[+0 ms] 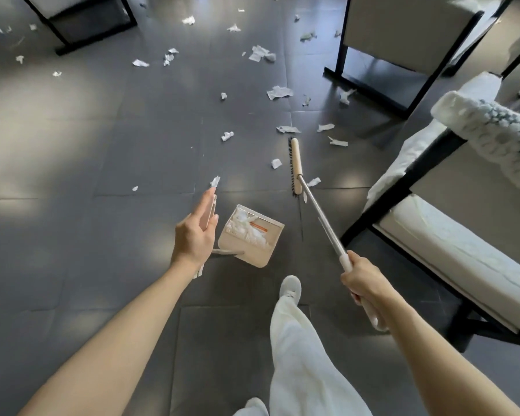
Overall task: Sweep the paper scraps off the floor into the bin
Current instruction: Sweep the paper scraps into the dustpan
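Several white paper scraps (279,92) lie scattered over the dark tiled floor, mostly ahead and to the right. My right hand (363,284) grips the white end of a broom's metal handle (321,217). The broom's wooden head (295,163) rests on the floor among the scraps, its dark bristles facing left. A beige dustpan (250,237) sits just left of the broom and has white scraps inside. My left hand (193,234) holds the dustpan's long handle (212,205) between thumb and nearly straight fingers. No separate bin is in view.
A black-framed chair (403,40) stands ahead on the right and another (81,22) at the top left. A white cushioned seat (451,235) with a knitted blanket (493,124) fills the right side. My white-trousered leg (300,355) and shoe (290,288) are below the dustpan.
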{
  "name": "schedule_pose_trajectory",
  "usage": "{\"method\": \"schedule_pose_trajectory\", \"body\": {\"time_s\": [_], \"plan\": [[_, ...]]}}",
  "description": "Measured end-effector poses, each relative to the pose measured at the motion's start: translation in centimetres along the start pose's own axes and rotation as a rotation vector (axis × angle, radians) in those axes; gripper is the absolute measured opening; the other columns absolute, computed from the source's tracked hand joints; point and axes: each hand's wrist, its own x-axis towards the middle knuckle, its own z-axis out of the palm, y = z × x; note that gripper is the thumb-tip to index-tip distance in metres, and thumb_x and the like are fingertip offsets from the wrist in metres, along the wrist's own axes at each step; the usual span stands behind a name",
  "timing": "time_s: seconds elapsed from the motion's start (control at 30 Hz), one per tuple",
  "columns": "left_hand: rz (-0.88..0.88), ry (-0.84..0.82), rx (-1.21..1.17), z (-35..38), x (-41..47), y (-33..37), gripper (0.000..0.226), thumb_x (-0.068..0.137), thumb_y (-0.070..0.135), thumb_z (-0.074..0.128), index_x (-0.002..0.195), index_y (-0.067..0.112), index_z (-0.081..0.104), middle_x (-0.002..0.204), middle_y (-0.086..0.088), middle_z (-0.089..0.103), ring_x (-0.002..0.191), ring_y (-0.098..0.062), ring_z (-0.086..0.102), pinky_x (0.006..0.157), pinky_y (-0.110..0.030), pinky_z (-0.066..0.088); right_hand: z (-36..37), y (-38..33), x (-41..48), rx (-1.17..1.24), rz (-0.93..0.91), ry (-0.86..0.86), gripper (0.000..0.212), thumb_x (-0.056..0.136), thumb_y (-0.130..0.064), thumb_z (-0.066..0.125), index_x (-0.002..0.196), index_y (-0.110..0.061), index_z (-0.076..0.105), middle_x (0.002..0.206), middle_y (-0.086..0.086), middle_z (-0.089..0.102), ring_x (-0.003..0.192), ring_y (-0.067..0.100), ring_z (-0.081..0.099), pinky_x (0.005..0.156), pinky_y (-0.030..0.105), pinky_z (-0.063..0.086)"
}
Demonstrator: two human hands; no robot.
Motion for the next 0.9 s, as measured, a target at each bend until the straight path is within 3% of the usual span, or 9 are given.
{"method": "schedule_pose_trajectory", "body": {"time_s": [0.07, 0.17, 0.3, 0.4, 0.5, 0.6, 0.7, 0.77, 0.9], "plan": [[-0.012, -0.048, -0.003, 1.8, 4.2, 1.2, 0.056, 0.092, 0.005, 0.057, 0.142, 0.027, 0.042, 0.125, 0.018, 0.051, 0.116, -0.013, 0.055, 0.084, 0.009, 0.023, -1.9, -1.7, 3.8, 0.020, 0.034, 0.013, 0.040, 0.085, -0.001, 0.038, 0.116, -0.022, 0.051, 0.082, 0.012, 0.055, 0.057, 0.022, 0.049, 0.039, 0.022, 0.037], [-0.016, -0.121, 0.023, 4.4, 10.1, 3.0, 0.056, 0.093, 0.007, 0.056, 0.142, 0.030, 0.042, 0.128, 0.016, 0.053, 0.117, -0.009, 0.054, 0.084, 0.009, 0.023, -4.7, -4.0, 9.0, 0.005, 0.048, 0.055, 0.042, 0.092, -0.011, 0.045, 0.133, -0.021, 0.043, 0.092, 0.011, 0.057, 0.062, 0.024, 0.055, 0.038, 0.022, 0.040], [-0.011, -0.189, 0.051, 7.1, 16.4, 5.0, 0.056, 0.093, 0.006, 0.055, 0.142, 0.029, 0.041, 0.131, 0.015, 0.054, 0.116, -0.009, 0.055, 0.087, 0.006, 0.027, -7.3, -6.9, 14.4, -0.002, 0.066, 0.127, 0.023, 0.097, -0.027, 0.048, 0.117, -0.014, 0.048, 0.091, 0.012, 0.058, 0.072, 0.030, 0.061, 0.044, 0.030, 0.046], [-0.033, -0.228, 0.032, 8.6, 20.3, 5.7, 0.056, 0.094, 0.004, 0.054, 0.142, 0.028, 0.041, 0.129, 0.020, 0.048, 0.123, -0.007, 0.050, 0.090, 0.006, 0.024, -8.4, -8.5, 18.2, -0.094, 0.114, 0.138, 0.010, 0.094, -0.017, 0.042, 0.103, -0.015, 0.045, 0.090, 0.012, 0.057, 0.075, 0.030, 0.059, 0.049, 0.033, 0.050], [-0.002, -0.250, 0.054, 10.1, 24.2, 5.9, 0.057, 0.093, 0.003, 0.055, 0.143, 0.027, 0.040, 0.131, 0.017, 0.051, 0.123, -0.011, 0.053, 0.091, 0.001, 0.028, -8.9, -9.4, 21.9, -0.098, 0.213, 0.106, 0.024, 0.090, -0.010, 0.036, 0.111, -0.017, 0.045, 0.093, 0.015, 0.055, 0.076, 0.032, 0.061, 0.059, 0.040, 0.055], [0.024, -0.279, 0.085, 11.0, 28.0, 6.0, 0.059, 0.092, 0.005, 0.056, 0.143, 0.030, 0.039, 0.135, 0.007, 0.055, 0.120, -0.019, 0.056, 0.094, -0.012, 0.033, -8.7, -9.6, 24.0, 0.102, 0.349, 0.043, 0.042, 0.098, -0.020, 0.036, 0.140, -0.028, 0.039, 0.107, 0.011, 0.054, 0.077, 0.023, 0.059, 0.051, 0.028, 0.048], [0.060, -0.343, 0.071, 11.5, 31.0, 5.8, 0.059, 0.091, 0.006, 0.056, 0.139, 0.038, 0.044, 0.132, -0.001, 0.059, 0.119, -0.025, 0.057, 0.100, -0.024, 0.039, -8.1, -10.5, 24.3, 0.142, 0.397, -0.053, 0.057, 0.098, -0.021, 0.035, 0.150, -0.040, 0.023, 0.119, 0.010, 0.055, 0.078, 0.019, 0.054, 0.046, 0.025, 0.040], [0.085, -0.403, 0.050, 11.9, 32.2, 5.6, 0.060, 0.090, 0.007, 0.056, 0.137, 0.042, 0.044, 0.127, -0.005, 0.063, 0.117, -0.025, 0.059, 0.103, -0.034, 0.042, -7.7, -11.7, 24.1, 0.141, 0.405, -0.093, 0.063, 0.095, -0.017, 0.034, 0.151, -0.041, 0.019, 0.105, 0.009, 0.056, 0.070, 0.018, 0.052, 0.041, 0.020, 0.038], [0.118, -0.456, 0.010, 12.2, 34.4, 5.6, 0.060, 0.091, 0.001, 0.055, 0.141, 0.033, 0.042, 0.130, 0.001, 0.060, 0.120, -0.016, 0.056, 0.100, -0.018, 0.036, -7.3, -14.3, 22.4, 0.075, 0.384, -0.155, 0.063, 0.089, -0.016, 0.037, 0.147, -0.039, 0.025, 0.075, 0.007, 0.057, 0.051, 0.017, 0.048, 0.043, 0.023, 0.040]]}}
